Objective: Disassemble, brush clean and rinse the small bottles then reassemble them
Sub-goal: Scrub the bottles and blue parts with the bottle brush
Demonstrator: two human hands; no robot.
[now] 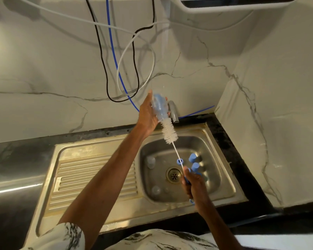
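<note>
My left hand [146, 114] grips a small clear bottle [158, 105], held up above the sink with its mouth pointing down toward me. A white bottle brush [168, 130] has its blue tip inside the bottle, while most of its white bristles stick out below the mouth. My right hand [194, 184] grips the brush's blue handle [186, 179] over the basin. Blue caps [192, 157] and a blue ring [180, 161] lie in the sink basin [213, 184]. Two clear bottles [150, 161] also lie on the basin floor, the other [156, 190] nearer to me.
A metal tap [174, 113] stands behind the basin. The drain [174, 175] is in the basin's middle, the ribbed drainboard [96, 175] to its left. Black, blue and white cables [134, 69] hang on the marble wall. A dark counter edge [242, 168] borders the sink on the right.
</note>
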